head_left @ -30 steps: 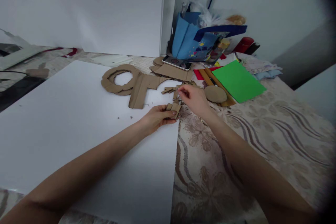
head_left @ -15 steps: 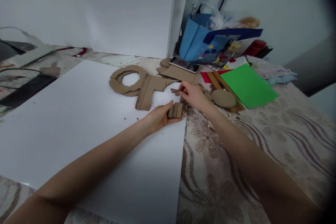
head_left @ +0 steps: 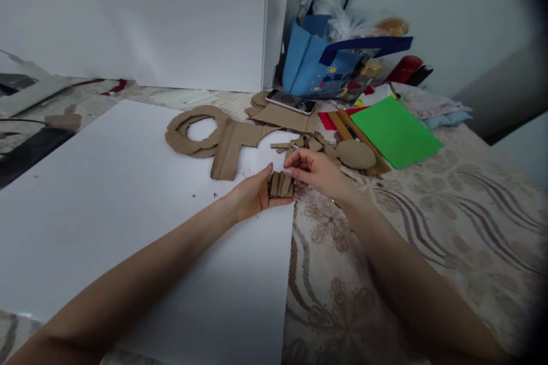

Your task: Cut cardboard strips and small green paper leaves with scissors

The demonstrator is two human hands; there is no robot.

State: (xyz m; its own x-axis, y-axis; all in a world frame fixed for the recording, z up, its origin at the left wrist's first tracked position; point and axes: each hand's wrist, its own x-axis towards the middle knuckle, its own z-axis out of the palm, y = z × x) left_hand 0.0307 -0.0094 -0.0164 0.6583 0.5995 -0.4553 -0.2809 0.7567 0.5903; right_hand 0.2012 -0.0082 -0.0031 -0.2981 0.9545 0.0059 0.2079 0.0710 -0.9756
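Head view: wall [head_left: 445, 17] stands behind cloth [head_left: 466, 182], sheet [head_left: 128, 194], 2 hands [head_left: 252, 197] [head_left: 319, 174].

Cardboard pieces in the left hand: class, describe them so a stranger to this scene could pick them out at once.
Find the large white board lying on the patterned cloth. Near its right edge, the left hand is beside the right hand. The small brown cardboard pieces sit side by side in the left hand, unlike the loose scraps beyond, which lie in a jumbled heap.
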